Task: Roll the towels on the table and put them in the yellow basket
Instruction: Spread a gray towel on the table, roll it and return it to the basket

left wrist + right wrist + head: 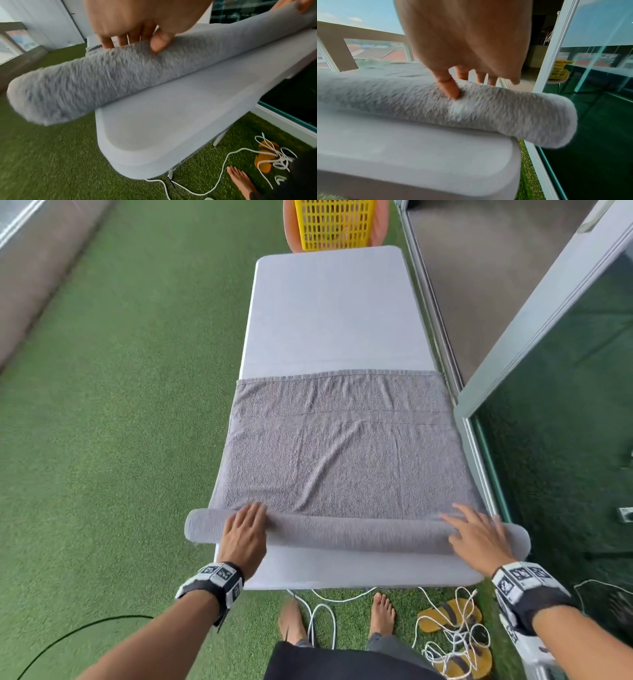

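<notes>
Green artificial turf surrounds our long white plastic table (329, 313), where our left hand (245, 534) and right hand (479, 539) press flat-fingered on the half-rolled grey terry towel (342, 460); yellow slotted plastic basket (334, 224) beyond the far end.

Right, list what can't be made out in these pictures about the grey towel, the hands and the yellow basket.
- Yellow slatted plastic basket: the head view's top edge cuts off its rim, so its contents are hidden.
- Grey terry towel: motion blur smears the rolled part in both wrist views, so the number of turns is unreadable.
- Left hand: the left wrist view's top edge cuts it off; fingertips hidden behind the roll.
- Right hand: fingertips hidden behind the roll in the right wrist view.
</notes>
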